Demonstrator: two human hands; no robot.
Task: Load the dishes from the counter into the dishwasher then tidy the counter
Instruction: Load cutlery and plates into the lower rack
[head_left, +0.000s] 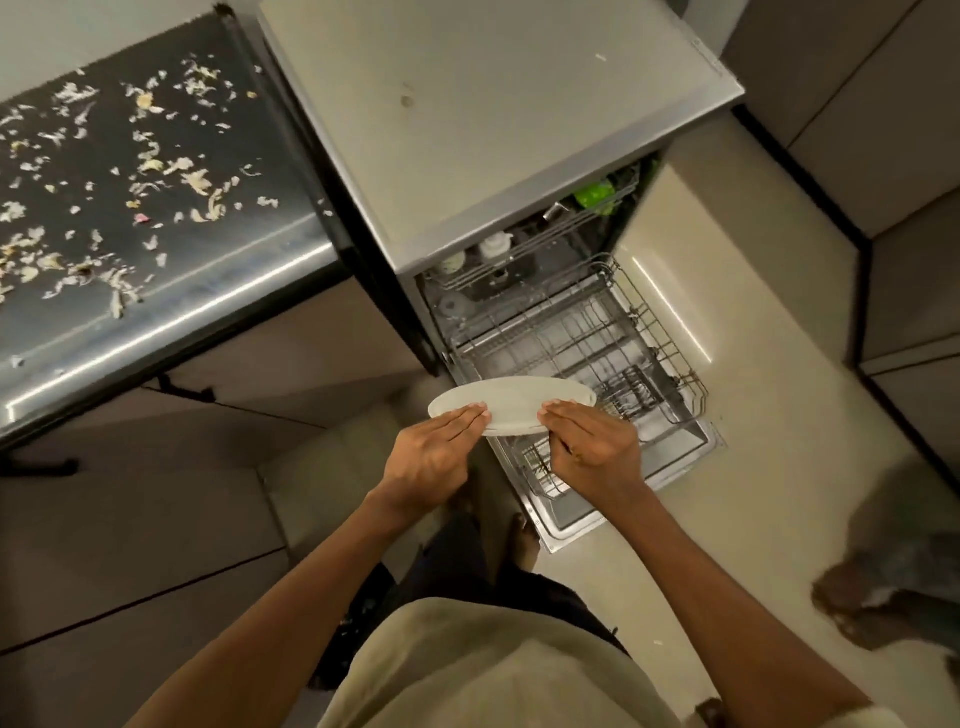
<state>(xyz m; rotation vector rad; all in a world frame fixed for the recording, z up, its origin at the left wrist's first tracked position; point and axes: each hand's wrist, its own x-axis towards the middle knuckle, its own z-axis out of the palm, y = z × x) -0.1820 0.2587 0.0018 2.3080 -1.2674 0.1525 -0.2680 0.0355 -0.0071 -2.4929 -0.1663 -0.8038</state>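
Plate: a white plate (511, 404), tilted nearly edge-on to the camera, held in the air over the near end of the pulled-out lower rack (582, 353), not yet in the tines.
Left hand: the left hand (434, 452) has straight fingers (467, 413) laid flat on the plate's near face at its left side; the thumb is behind the plate, so a pinch is likely but not seen.
Right hand: the right hand (592, 447) has its fingers laid over the right part of the rim, the thumb also out of sight.
Handling: judged stiff, smooth and breakable, light enough for 1 hand; it could slip if wet. Best held by the rim at 2 opposite points, then set on edge between 2 tines.
Dishwasher: the dishwasher (498, 130) stands open; the upper rack (540, 244) carries a green item and pale cups, half hidden under the top panel.
Counter: the counter (156, 208) at left is strewn with pale peel scraps, still to be tidied.
Hard to tell: both thumbs, the plate's far face, what lies in the lower rack beneath the hands, and a blurred dark shape at the lower right edge.
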